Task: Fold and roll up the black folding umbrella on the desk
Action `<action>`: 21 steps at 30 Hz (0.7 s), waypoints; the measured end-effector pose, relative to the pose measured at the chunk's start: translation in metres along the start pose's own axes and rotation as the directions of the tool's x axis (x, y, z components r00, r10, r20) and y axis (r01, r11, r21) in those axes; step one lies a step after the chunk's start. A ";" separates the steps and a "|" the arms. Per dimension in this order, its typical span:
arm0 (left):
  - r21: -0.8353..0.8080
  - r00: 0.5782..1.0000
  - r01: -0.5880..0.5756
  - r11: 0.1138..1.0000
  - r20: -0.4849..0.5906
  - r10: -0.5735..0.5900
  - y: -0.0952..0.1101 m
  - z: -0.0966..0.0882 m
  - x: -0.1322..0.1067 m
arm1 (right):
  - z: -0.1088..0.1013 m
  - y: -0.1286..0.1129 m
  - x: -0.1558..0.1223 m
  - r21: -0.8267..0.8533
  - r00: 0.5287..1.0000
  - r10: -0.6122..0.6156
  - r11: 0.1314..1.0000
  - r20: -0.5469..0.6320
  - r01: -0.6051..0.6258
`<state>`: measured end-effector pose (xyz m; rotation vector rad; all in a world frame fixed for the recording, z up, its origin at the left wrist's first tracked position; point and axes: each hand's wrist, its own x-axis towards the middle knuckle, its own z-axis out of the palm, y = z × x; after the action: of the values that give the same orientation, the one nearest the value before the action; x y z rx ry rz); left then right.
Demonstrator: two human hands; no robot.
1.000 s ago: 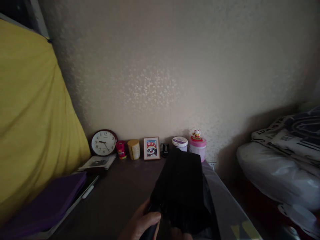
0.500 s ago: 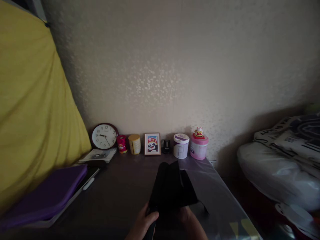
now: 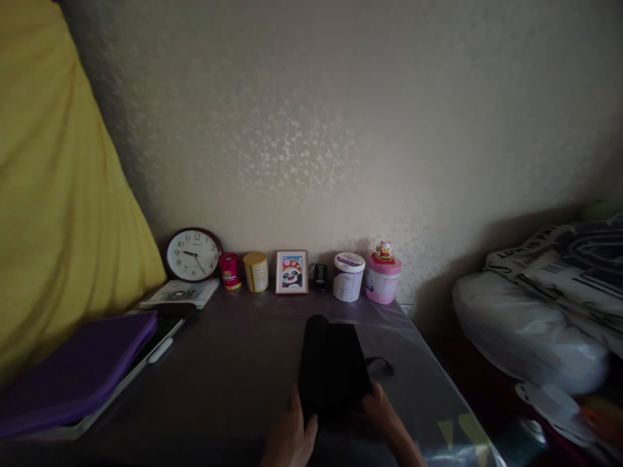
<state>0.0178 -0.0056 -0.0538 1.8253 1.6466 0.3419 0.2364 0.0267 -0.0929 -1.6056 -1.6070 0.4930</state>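
A black fabric roll lies on the table in front of me, rolled thick on its left side and with a flat flap to the right. A thin black strap loops out from its right edge. My left hand is closed around the near left end of the roll, its thumb on top. My right hand grips the near right corner of the flap, with the fingertips partly hidden beneath it. The fabric is so dark that its folds are hard to make out.
Along the wall stand a clock, a red can, a yellow-lidded can, a panda picture frame, a white tub and a pink tub. A purple folder lies left on the table.
The black fabric roll has come down flatter to the table, and its raised flap now lies flat on the right. My right hand has moved out from beneath to the right corner.
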 end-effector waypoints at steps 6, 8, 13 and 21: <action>0.177 1.000 -0.019 0.984 0.002 0.019 0.005 -0.001 -0.002 | -0.044 -0.028 0.009 -0.097 0.977 0.043 0.993 -0.211 -0.064; 0.180 1.000 -0.014 0.984 -0.005 0.015 0.005 -0.002 -0.002 | -0.048 -0.041 0.013 -0.128 0.979 0.030 0.990 -0.201 -0.057; 0.188 1.000 0.006 0.982 0.000 -0.006 0.010 -0.007 -0.003 | -0.041 -0.062 0.017 -0.236 0.986 0.157 0.957 -0.062 -0.168; 0.178 0.999 0.024 0.984 0.022 -0.028 0.013 -0.010 -0.005 | -0.037 -0.054 0.022 -0.379 0.964 0.263 0.890 -0.023 -0.252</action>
<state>0.0212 -0.0079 -0.0369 1.9276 1.7301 0.1644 0.2319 0.0321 -0.0237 -2.1309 -1.5853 0.3544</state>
